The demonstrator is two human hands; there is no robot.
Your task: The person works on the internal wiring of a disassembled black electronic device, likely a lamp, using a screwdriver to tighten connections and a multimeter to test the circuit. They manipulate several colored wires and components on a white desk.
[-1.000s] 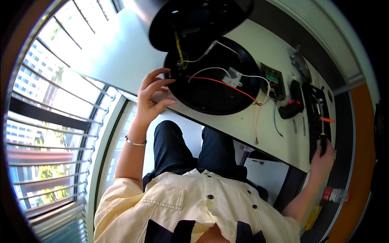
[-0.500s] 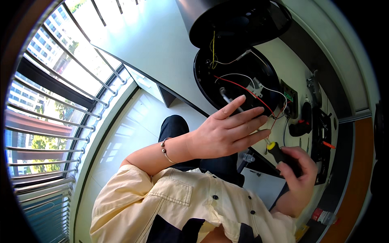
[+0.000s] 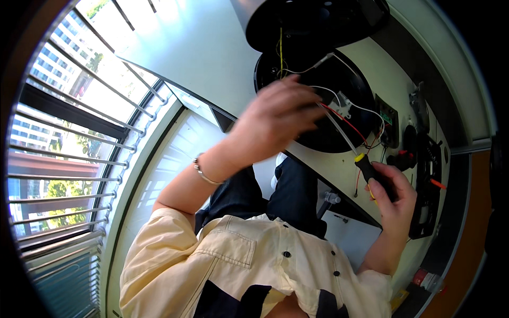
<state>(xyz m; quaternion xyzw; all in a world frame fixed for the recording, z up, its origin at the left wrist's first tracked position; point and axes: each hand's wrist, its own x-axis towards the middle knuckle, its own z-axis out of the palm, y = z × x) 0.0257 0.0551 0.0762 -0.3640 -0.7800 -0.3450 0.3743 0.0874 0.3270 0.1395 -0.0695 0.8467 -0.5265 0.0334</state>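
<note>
My left hand (image 3: 278,116), smeared by motion, is over the left part of a round black base (image 3: 323,138) with red and white wires and a small metal piece (image 3: 342,106). What its fingers hold, if anything, is unclear. My right hand (image 3: 389,193) grips a screwdriver (image 3: 366,164) with a yellow-and-black handle, its long shaft angled up-left toward my left hand. A cylindrical housing (image 3: 313,24) with a dark underside stands tilted behind the base, a yellow wire hanging from it.
On the white desk (image 3: 175,58), a circuit board (image 3: 387,122), a black-and-red tool (image 3: 405,159) and a long black tool tray (image 3: 424,201) lie along the right. A blinded window (image 3: 69,148) is at the left. My legs are under the desk edge.
My right hand has brought the screwdriver leftward from the tray toward the base. My left hand has swept from the base's left rim across and down, then back up over the base.
</note>
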